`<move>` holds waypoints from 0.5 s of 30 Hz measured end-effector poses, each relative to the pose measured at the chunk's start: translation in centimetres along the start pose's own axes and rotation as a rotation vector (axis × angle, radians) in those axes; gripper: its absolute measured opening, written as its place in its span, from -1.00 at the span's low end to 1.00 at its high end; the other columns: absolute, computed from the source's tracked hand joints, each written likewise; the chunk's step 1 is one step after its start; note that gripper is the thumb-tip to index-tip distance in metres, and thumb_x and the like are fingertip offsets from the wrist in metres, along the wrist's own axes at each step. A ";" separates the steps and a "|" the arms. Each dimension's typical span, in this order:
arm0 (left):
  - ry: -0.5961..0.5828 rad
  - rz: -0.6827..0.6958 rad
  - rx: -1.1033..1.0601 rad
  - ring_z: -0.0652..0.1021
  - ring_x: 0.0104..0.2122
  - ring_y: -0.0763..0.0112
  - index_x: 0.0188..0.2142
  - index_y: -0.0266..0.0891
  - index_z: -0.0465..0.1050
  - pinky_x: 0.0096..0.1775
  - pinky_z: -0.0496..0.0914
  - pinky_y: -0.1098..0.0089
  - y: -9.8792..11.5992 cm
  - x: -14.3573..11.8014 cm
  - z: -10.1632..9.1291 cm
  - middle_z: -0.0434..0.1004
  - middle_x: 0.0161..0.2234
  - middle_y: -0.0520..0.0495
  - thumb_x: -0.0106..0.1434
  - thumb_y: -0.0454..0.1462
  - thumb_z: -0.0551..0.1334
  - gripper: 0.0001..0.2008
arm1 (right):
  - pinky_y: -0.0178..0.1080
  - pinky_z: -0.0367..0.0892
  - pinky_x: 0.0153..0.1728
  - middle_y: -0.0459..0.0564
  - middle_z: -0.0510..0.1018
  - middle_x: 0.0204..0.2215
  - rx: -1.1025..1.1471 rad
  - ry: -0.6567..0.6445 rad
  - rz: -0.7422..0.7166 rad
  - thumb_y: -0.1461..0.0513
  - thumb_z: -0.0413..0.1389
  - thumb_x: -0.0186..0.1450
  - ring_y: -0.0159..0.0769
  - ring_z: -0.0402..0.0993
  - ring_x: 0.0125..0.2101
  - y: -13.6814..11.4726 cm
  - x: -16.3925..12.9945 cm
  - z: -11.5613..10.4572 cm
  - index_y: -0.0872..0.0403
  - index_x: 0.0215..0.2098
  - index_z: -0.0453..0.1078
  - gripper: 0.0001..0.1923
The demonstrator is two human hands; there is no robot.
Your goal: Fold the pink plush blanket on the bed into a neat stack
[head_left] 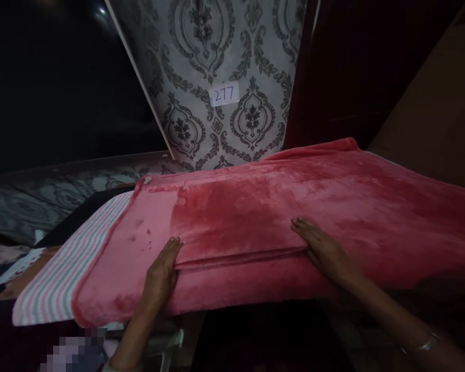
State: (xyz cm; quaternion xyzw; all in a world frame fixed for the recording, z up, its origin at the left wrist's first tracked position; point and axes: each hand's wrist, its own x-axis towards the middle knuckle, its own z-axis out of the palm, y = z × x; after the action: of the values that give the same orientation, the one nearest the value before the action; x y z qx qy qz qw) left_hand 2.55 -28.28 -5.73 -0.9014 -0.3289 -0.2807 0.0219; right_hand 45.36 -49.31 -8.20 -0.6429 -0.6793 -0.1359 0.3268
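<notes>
A plush pink-red blanket (232, 212) is spread wide in front of me, with a layered, folded edge running along its near side. My left hand (163, 271) rests on the blanket at the left end of that edge, fingers stretched out and the thumb side partly hidden. Toward the right end of the same edge lies my right hand (325, 250), palm down with its fingers extended flat on the plush. Neither hand grips the cloth visibly. Under the blanket's left border, a pink, grey and white striped cloth (67, 263) sticks out.
Behind the blanket stands a patterned wallpapered wall (251, 119) bearing a paper label (223, 94) marked 277. A large dark screen (70, 82) is at the upper left, and a dark red panel (333, 72) is at the right. Papers (19, 266) lie at far left.
</notes>
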 end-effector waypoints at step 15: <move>0.568 -0.296 -0.222 0.55 -0.13 0.27 -0.10 -0.22 0.45 -0.02 0.42 0.31 4.2 12.0 -13.4 0.58 -0.14 -0.06 0.15 -0.11 0.21 -0.64 | 0.04 0.42 -0.13 0.07 0.57 -0.13 0.164 0.530 0.329 0.11 0.13 0.13 -0.05 0.49 -0.22 -3.3 13.3 -12.3 0.00 -0.06 0.44 -0.60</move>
State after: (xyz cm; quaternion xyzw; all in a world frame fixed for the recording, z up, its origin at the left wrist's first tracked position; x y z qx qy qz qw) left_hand 6.09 -27.61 12.39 -0.7267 -0.4042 -0.5548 -0.0265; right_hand 46.04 -46.74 10.04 -0.6577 -0.4663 -0.1887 0.5607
